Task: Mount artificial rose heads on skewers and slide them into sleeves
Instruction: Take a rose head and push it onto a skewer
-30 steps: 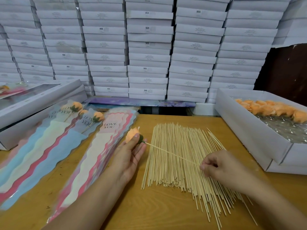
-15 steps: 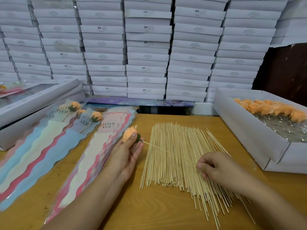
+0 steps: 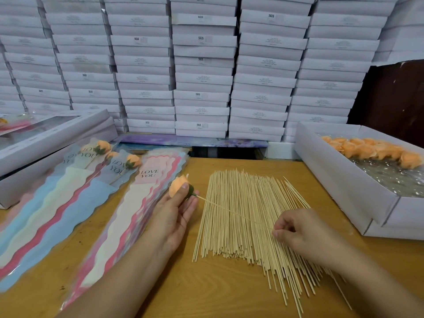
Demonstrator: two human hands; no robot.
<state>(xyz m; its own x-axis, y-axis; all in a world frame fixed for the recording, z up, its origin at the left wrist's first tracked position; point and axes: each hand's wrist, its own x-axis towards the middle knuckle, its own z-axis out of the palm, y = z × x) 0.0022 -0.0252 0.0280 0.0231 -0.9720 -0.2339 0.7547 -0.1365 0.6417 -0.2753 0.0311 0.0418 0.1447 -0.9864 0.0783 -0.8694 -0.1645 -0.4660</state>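
My left hand (image 3: 174, 214) holds an orange rose head (image 3: 177, 185) with a green base between thumb and fingers. A thin wooden skewer (image 3: 234, 213) runs from the base of the rose down to the right, where my right hand (image 3: 300, 232) pinches its lower end. Both hands hover over a wide pile of loose skewers (image 3: 247, 226) on the wooden table. To the left lies a stack of pastel sleeves printed LOVE YOU (image 3: 128, 216). Further left, three sleeved roses (image 3: 132, 161) lie on another sleeve stack.
An open white box (image 3: 332, 180) at the right holds several orange rose heads (image 3: 376, 152). A long windowed white box (image 3: 50, 136) lies at the back left. Stacks of white cartons (image 3: 202, 65) form a wall behind the table (image 3: 206, 288).
The two hands with the rose and skewer have shifted slightly left and towards the sleeve stack; the grips are unchanged.
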